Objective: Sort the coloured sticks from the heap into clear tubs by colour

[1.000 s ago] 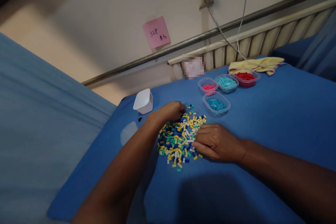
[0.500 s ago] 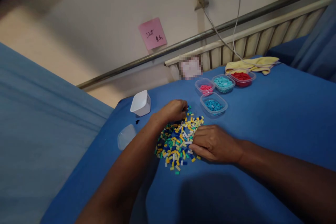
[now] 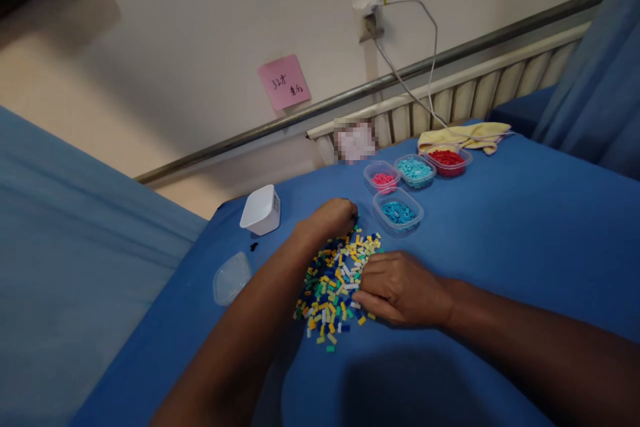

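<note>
A loose pile of small plastic building blocks [image 3: 325, 287] in yellow, white, green and dark blue lies on the blue sheet. At its far edge, my left hand [image 3: 335, 217] reaches over with curled fingers, a bit of green showing by the fingertips. My right hand [image 3: 400, 288] rests against the right side of the pile, fingers bent inward and thumb along the blocks. Whatever either hand holds is hidden beneath the fingers. Beyond the right hand stands a clear tub [image 3: 399, 210] of blue blocks.
Behind it are clear tubs of pink [image 3: 384, 179], light blue [image 3: 415, 170] and red blocks [image 3: 447, 160], beside a yellow cloth [image 3: 465, 137]. To the left sit a white tub [image 3: 261, 211] and a clear lid [image 3: 232, 279]. A cable [image 3: 435, 47] hangs from the wall socket.
The view has shifted, so the scene sits lower and further left. My left hand has moved slightly over the green and blue blocks at the far edge. The right hand stays by the pile.
</note>
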Tool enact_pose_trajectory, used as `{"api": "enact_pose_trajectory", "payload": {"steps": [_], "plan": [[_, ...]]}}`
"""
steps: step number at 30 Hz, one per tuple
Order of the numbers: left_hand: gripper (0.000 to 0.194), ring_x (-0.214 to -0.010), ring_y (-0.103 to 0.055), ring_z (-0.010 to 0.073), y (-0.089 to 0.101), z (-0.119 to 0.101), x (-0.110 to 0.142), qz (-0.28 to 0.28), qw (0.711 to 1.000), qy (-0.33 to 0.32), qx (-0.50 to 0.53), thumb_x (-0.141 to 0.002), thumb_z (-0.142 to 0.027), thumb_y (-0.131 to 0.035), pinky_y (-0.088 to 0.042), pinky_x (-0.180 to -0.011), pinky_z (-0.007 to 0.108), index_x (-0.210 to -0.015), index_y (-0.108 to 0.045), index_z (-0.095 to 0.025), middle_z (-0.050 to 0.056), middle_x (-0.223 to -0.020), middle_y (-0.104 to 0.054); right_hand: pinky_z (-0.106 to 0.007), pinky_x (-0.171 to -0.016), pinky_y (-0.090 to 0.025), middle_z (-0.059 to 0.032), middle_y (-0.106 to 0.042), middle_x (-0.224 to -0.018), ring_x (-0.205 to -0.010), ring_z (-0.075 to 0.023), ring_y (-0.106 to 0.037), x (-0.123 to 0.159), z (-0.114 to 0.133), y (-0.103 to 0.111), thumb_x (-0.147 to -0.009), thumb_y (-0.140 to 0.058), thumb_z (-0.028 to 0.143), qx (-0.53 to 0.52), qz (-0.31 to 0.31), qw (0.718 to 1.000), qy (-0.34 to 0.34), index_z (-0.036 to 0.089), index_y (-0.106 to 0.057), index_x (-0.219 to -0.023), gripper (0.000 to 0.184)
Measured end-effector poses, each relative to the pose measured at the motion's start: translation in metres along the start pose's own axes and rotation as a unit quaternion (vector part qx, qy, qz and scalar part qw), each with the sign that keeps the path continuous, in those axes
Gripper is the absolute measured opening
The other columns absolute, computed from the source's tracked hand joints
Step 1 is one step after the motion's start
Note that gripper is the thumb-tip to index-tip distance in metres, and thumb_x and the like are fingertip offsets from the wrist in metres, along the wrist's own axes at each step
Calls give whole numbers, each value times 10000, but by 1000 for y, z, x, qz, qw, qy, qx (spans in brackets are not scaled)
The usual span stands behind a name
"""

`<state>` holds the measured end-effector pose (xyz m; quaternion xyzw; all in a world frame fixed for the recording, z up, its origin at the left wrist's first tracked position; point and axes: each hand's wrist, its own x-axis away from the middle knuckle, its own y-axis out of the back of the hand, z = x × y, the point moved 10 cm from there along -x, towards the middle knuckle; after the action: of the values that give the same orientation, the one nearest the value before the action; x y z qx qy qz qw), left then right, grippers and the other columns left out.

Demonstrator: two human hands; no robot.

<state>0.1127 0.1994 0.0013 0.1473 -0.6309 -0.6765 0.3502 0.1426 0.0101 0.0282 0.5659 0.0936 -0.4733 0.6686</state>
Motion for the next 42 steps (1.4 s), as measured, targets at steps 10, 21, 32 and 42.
{"api": "enact_pose_trajectory", "payload": {"steps": [10, 21, 32, 42], "plan": [[262, -880, -726, 195, 53, -23, -3, -67, 973, -39, 216, -923, -196, -670, -533, -785, 282, -1140, -813, -163, 38, -1035, -814, -339, -677, -414, 7, -648, -669, -646, -157, -546, 2, 28, -6, -1116, -550, 341, 11, -13, 998, 65, 203, -622, -729, 418], [243, -960, -728, 200, 67, -12, 27, -138, 963, -11, 233, -995, -221, -687, -566, -910, 322, -1215, -777, -176, 77, -1132, -787, -360, -647, -391, 10, -666, -672, -631, -158, -542, 8, 47, -10, -1093, -554, 319, -2, 1, 995, 96, 211, -622, -719, 396], [160, -932, -714, 178, -15, 13, 138, -63, 959, 62, 270, -990, -251, -654, -535, -840, 284, -1044, -801, -221, 36, -1044, -786, -367, -659, -377, 6, -653, -676, -649, -159, -543, 17, 65, -30, -1079, -583, 365, -49, 71, 990, 108, 222, -579, -709, 396], [243, -997, -715, 239, -12, 16, 102, -90, 979, 109, 146, -1000, -249, -605, -534, -861, 320, -1077, -835, -238, 79, -1133, -777, -363, -660, -379, 3, -659, -687, -662, -164, -559, 15, 63, -27, -1087, -600, 356, -52, 88, 991, 91, 220, -602, -751, 362]]}}
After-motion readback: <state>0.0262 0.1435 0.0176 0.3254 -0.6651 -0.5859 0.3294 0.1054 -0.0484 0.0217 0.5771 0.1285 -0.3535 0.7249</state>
